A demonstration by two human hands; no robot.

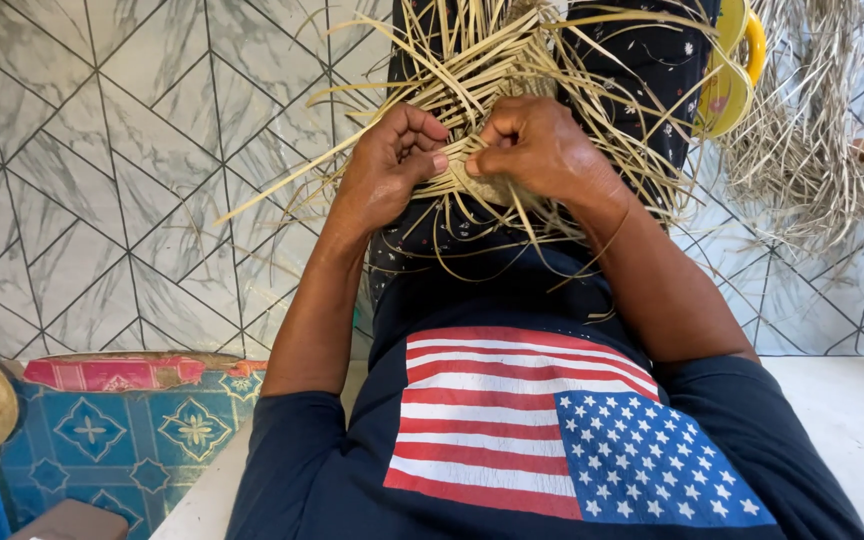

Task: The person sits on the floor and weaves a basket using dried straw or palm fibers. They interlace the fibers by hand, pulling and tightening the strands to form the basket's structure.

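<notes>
We see a flat woven patch of pale dry palm strips (472, 175) on the lap, its loose ends fanning out stiffly. The left hand (389, 165) pinches a strip, fingers curled tight; the right hand (537, 150) grips the weave's edge, probably between thumb and forefinger. A frayed fibre bundle (802, 150) lies on the grey marbled tiles (102, 170).

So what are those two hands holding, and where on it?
Both the left hand and right hand pinch the woven straw piece at its near edge, fingertips on the flat strips.
</notes>
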